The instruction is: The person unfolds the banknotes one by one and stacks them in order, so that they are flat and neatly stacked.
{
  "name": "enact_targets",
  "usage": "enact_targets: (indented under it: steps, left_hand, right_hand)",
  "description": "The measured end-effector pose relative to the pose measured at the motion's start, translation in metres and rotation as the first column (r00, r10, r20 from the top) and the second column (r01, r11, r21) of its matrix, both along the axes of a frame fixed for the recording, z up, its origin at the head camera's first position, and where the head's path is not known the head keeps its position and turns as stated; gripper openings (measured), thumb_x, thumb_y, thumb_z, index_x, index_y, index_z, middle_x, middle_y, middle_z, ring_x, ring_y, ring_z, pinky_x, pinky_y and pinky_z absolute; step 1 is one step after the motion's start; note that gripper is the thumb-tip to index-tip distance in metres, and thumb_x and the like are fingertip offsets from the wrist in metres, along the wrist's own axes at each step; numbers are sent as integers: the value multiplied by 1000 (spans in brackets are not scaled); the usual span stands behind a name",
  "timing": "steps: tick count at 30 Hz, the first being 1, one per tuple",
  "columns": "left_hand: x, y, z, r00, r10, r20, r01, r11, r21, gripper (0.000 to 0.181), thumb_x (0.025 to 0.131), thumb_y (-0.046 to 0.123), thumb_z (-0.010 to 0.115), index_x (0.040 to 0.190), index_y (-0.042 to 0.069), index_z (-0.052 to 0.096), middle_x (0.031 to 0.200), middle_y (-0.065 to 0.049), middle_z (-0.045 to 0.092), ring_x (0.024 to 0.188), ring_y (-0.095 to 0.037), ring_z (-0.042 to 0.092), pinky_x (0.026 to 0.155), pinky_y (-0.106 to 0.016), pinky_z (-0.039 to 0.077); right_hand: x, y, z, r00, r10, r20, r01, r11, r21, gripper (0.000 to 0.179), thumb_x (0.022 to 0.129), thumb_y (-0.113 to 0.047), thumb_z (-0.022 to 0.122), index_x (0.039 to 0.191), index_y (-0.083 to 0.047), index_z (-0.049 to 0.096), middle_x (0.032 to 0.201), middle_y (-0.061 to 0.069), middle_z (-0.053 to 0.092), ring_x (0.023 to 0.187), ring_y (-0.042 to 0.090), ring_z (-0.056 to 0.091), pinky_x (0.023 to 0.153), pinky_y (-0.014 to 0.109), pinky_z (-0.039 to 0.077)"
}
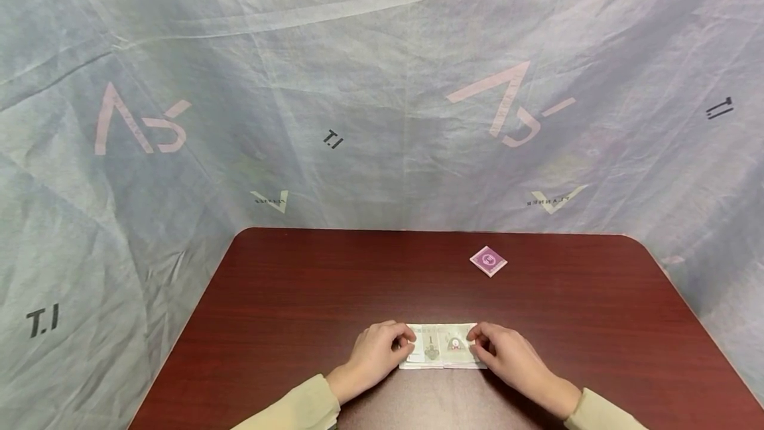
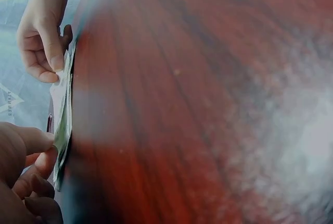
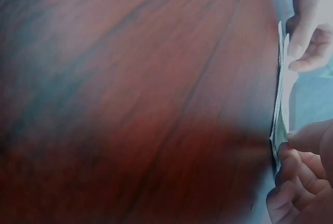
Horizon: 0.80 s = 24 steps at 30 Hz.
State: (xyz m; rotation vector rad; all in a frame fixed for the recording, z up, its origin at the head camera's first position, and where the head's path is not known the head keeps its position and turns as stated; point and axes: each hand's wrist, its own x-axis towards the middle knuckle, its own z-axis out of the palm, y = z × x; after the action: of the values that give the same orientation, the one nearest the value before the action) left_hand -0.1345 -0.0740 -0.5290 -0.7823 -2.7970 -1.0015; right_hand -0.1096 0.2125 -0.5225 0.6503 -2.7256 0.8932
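A small stack of pale green banknotes (image 1: 440, 346) lies flat near the front middle of the table, the upper one showing a figure 1. My left hand (image 1: 380, 348) pinches the left end of a note between thumb and fingers. At the opposite end, my right hand (image 1: 512, 352) does the same with curled fingers. Seen edge-on in the left wrist view, the banknotes (image 2: 63, 125) form several thin layers, slightly spread apart. The right wrist view also shows the layered edges of the banknotes (image 3: 281, 99), with a hand at each end.
Farther back, right of centre, a small purple and white square item (image 1: 489, 261) lies on the dark red wooden table (image 1: 334, 284). Grey printed cloth (image 1: 382, 98) hangs behind the table and along both its sides.
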Motion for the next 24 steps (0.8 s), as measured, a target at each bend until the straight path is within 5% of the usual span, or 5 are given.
enact_targets:
  steps: [5, 24]
  left_hand:
    - [-1, 1, -1, 1000, 9, -16, -9, 1000, 2, 9, 87, 15, 78, 90, 23, 75, 76, 18, 57, 68, 4, 52, 59, -20, 42]
    - [1, 2, -1, 998, 19, -66, -25, 996, -88, 12, 85, 17, 81, 92, 25, 76, 77, 18, 56, 67, 6, 47, 55, -18, 37]
  right_hand:
    - [-1, 0, 0, 999, 1, -35, -1, 1000, 4, 21, 83, -3, 82, 93, -17, 70, 80, -19, 60, 65, -10, 46, 56, 20, 43]
    - [-1, -4, 7, 995, -70, 69, 61, 990, 129, 19, 85, -11, 83, 95, -22, 71, 78, -20, 62, 68, -6, 54, 55, 26, 46]
